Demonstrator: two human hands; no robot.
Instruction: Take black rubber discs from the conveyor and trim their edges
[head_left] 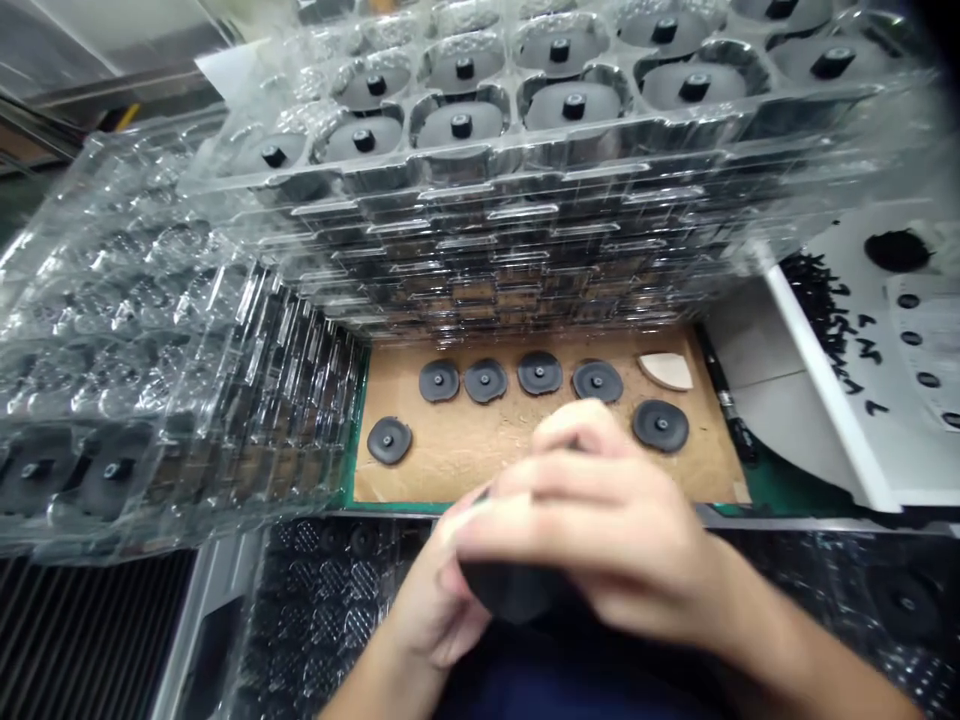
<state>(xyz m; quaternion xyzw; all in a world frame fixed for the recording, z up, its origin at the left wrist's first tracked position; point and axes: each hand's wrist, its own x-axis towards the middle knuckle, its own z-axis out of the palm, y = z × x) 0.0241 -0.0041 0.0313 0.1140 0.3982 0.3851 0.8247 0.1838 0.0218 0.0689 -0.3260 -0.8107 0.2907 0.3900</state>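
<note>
My right hand [600,530] lies over my left hand [439,600], close to my body at the bottom middle. Both are closed round a dark rounded part [510,590] held between them; motion blur hides its detail. Just beyond my hands lies a brown cardboard sheet [465,450]. Several grey round discs with a small centre hub lie on it, among them one at the left [388,440], a row further back [540,373] and one at the right [660,425]. A pale wedge-shaped piece [666,371] lies at the sheet's far right.
A tall stack of clear plastic trays [525,230] rises behind the cardboard, its top tray holding grey capped parts [574,105]. More clear trays [135,330] stack at the left. A white bin [862,330] with small black pieces stands at the right. A dark tray [330,590] lies under my hands.
</note>
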